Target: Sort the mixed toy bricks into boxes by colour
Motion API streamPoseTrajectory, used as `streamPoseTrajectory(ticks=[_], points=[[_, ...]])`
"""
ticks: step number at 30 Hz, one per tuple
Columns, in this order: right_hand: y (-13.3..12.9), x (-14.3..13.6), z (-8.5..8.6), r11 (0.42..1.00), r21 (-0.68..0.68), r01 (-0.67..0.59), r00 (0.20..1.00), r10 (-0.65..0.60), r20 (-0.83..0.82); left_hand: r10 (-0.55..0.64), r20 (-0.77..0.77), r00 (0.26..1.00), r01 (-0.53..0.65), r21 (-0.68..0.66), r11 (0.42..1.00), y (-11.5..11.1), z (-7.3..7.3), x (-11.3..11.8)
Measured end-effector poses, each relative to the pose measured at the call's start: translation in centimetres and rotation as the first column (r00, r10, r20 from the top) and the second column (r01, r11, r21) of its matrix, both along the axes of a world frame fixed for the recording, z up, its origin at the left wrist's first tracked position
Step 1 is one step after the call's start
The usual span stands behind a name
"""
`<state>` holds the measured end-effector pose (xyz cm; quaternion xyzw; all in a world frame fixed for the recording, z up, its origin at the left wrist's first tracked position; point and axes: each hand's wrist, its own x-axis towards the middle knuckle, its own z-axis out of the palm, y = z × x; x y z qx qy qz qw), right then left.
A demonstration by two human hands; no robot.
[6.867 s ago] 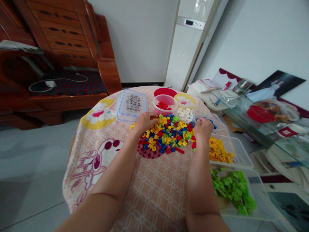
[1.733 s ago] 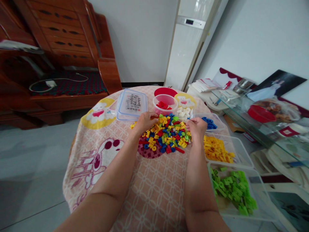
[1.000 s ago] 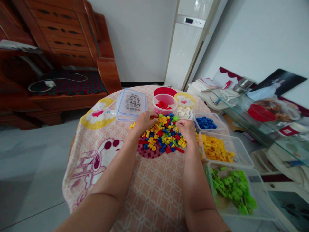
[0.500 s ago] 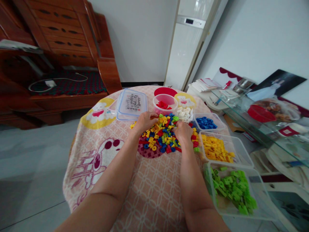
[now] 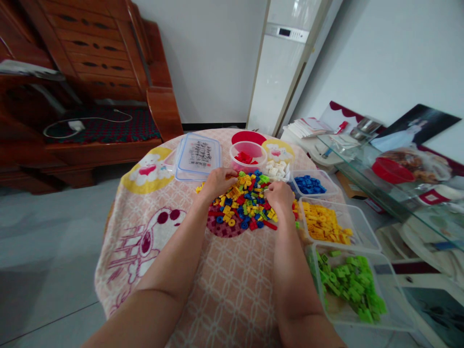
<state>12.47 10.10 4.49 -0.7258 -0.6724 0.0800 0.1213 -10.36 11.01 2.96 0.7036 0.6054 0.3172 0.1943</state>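
Mixed brick pile (image 5: 250, 205): hard, glossy plastic in red, blue, yellow and green, knobbed blocks among small wheel-like rounds, heaped mid-table on a nubby, lattice-patterned cloth (image 5: 232, 280). Left hand (image 5: 218, 183) at the pile's 10 o'clock, fingers curled in a narrow pinch; right hand (image 5: 281, 195) at 3 o'clock, fingertips also narrow, by a small pale piece. Cannot tell whether either grips anything.

Outward from the pile: round pinkish tub (image 5: 248, 165) with red pieces at 12; white pieces (image 5: 277, 170) at 1; clear, rectangular tubs of blue pieces (image 5: 309, 184) at 2 to 3, yellow pieces (image 5: 324, 223) near 4, green pieces (image 5: 353, 285) between 4 and 5. Blue-rimmed lidded box (image 5: 198, 157) at 10; its dark script unreadable.

Hands hide parts of the pile; the cloth's near edge is cut off.
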Motion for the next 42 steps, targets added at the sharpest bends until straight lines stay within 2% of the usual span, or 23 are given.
streamPoseTrajectory(ticks=[2, 4, 6, 8, 11, 14, 19, 21, 23, 26, 29, 31, 33, 36, 42], points=[[0.3, 0.9, 0.1, 0.999, 0.05, 0.021, 0.989, -0.014, -0.147, 0.005, -0.005, 1.0, -0.005, 0.0, 1.0, 0.0, 0.0, 0.0], [0.7, 1.7, -0.1, 0.993, 0.091, 0.071, 0.931, -0.033, -0.363, 0.005, -0.005, 1.0, -0.005, 0.001, 1.0, 0.0, 0.0, 0.0], [1.2, 2.3, -0.4, 0.982, 0.12, 0.146, 0.799, -0.046, -0.6, 0.004, -0.004, 1.0, -0.004, -0.001, 1.0, 0.0, 0.0, 0.1], [1.6, 2.5, -0.9, 0.96, 0.149, 0.236, 0.637, -0.037, -0.77, 0.004, -0.005, 1.0, -0.004, -0.001, 1.0, 0.1, -0.1, 0.1], [2.1, 2.6, -1.7, 0.914, 0.203, 0.352, 0.474, 0.013, -0.88, 0.004, -0.011, 1.0, -0.004, -0.006, 1.0, 0.1, -0.1, 0.1], [2.6, 2.7, -2.4, 0.886, 0.232, 0.401, 0.42, 0.047, -0.906, -0.001, -0.016, 1.0, 0.001, -0.01, 1.0, 0.1, 0.0, 0.1], [2.7, 3.0, -2.4, 0.887, 0.247, 0.389, 0.45, 0.051, -0.892, 0.011, -0.019, 1.0, -0.011, -0.009, 1.0, 0.0, 0.0, 0.1], [2.5, 3.2, -2.1, 0.912, 0.215, 0.35, 0.491, 0.017, -0.871, 0.009, -0.025, 1.0, -0.009, -0.012, 1.0, 0.0, 0.0, 0.1], [2.1, 3.4, -1.7, 0.947, 0.162, 0.276, 0.572, -0.027, -0.82, 0.005, -0.032, 0.999, -0.005, -0.011, 1.0, 0.0, 0.1, 0.1], [1.4, 3.7, -1.1, 0.988, 0.082, 0.132, 0.741, -0.043, -0.67, -0.002, -0.031, 1.0, 0.002, -0.007, 1.0, 0.0, 0.1, 0.1], [0.6, 3.7, -0.2, 1.0, -0.011, -0.011, 0.907, 0.005, -0.421, -0.004, -0.033, 0.999, 0.004, -0.004, 1.0, 0.0, 0.1, 0.1], [0.1, 3.5, 0.4, 0.995, -0.08, -0.053, 0.97, 0.033, -0.242, -0.002, -0.032, 0.999, 0.002, 0.0, 1.0, 0.0, 0.1, 0.1], [-0.2, 3.3, 0.9, 0.989, -0.136, -0.056, 0.992, 0.04, -0.118, 0.0, -0.023, 1.0, 0.0, 0.002, 1.0, 0.0, 0.1, 0.1], [-0.4, 2.9, 1.3, 0.978, -0.2, -0.055, 0.998, 0.051, -0.027, 0.001, -0.01, 1.0, -0.001, 0.006, 1.0, 0.1, 0.0, 0.1], [-0.4, 2.5, 1.0, 0.962, -0.198, -0.186, 0.982, 0.188, -0.005, -0.002, -0.004, 1.0, 0.002, 0.02, 1.0, 0.1, -0.1, 0.1]])
